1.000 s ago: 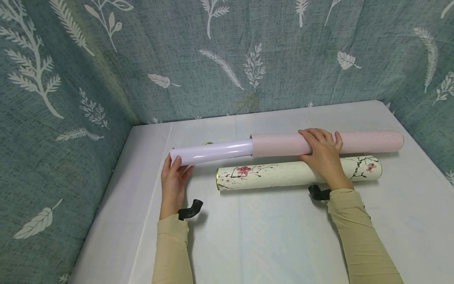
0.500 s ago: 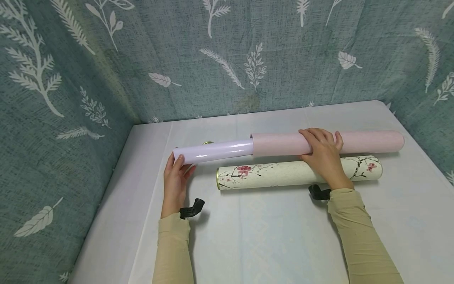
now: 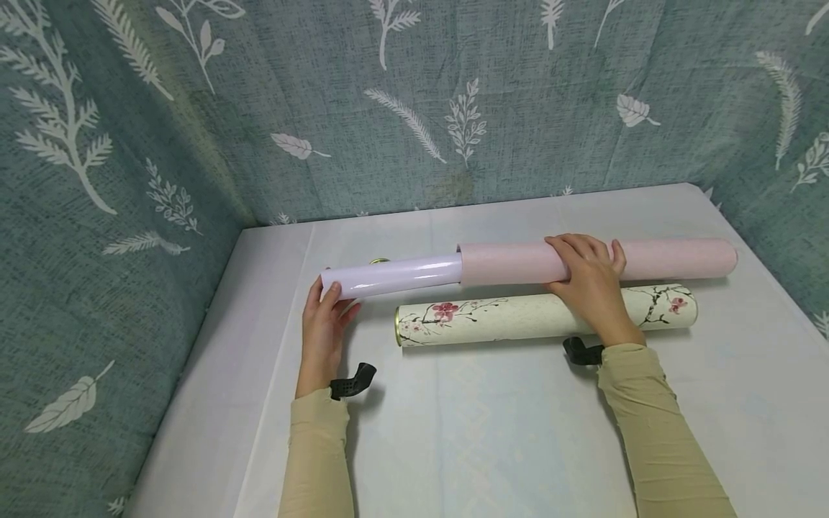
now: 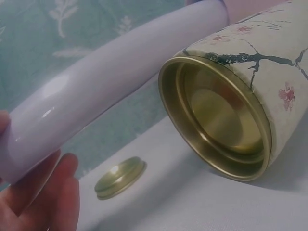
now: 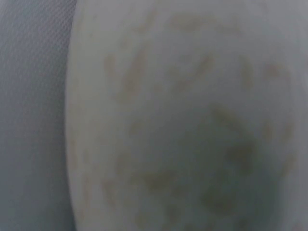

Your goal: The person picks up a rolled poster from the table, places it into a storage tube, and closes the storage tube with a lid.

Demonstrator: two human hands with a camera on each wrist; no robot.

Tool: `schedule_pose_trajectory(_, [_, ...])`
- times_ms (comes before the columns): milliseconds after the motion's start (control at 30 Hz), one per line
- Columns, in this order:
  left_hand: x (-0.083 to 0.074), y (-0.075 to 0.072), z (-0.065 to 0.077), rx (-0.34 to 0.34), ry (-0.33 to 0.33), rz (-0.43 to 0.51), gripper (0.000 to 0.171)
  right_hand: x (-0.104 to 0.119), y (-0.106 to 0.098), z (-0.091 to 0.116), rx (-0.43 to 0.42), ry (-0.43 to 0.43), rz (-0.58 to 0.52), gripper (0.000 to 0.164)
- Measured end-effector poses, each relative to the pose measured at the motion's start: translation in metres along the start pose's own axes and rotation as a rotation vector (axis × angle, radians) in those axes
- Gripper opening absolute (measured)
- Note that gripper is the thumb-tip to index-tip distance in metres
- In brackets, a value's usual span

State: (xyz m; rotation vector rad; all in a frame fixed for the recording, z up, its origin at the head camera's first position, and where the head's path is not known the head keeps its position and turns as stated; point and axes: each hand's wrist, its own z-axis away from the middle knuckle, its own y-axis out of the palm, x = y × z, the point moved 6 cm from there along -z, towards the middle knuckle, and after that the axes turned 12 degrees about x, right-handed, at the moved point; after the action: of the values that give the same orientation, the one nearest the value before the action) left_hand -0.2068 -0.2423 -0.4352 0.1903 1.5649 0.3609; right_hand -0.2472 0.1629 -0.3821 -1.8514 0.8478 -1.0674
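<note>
A glossy pale lilac paper roll (image 3: 395, 275) sticks out of the left end of a pink cardboard tube (image 3: 505, 264). My left hand (image 3: 322, 332) grips the roll's outer end, thumb on the near side and other fingers under it. Over the middle of the pink tube, my right hand (image 3: 591, 282) holds it from above. In front lies a cream tube with plum blossoms (image 3: 479, 321), partly covered by my right hand and wrist. Its gold recessed end (image 4: 221, 115) faces the left wrist camera. The right wrist view shows a blurred close-up of a pale patterned surface (image 5: 168, 96).
A small gold lid (image 4: 120, 178) lies on the white-covered table (image 4: 192, 207) behind the roll, mostly hidden in the head view. Green leaf-print curtains (image 3: 414, 108) stand behind and at the sides of the table. Black camera mounts (image 3: 352, 381) stick out from both wrists.
My left hand has shifted slightly right with the roll's outer end, so a little less of the roll shows outside the pink tube. My right hand and both tubes stay put.
</note>
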Motion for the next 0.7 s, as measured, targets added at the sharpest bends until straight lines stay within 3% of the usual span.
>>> schedule_pose_trajectory(700, [0.0030,0.0070,-0.0019,0.054,0.002,-0.030,0.053,-0.0004,0.0004,0.0000,-0.007,-0.011,0.012,0.070])
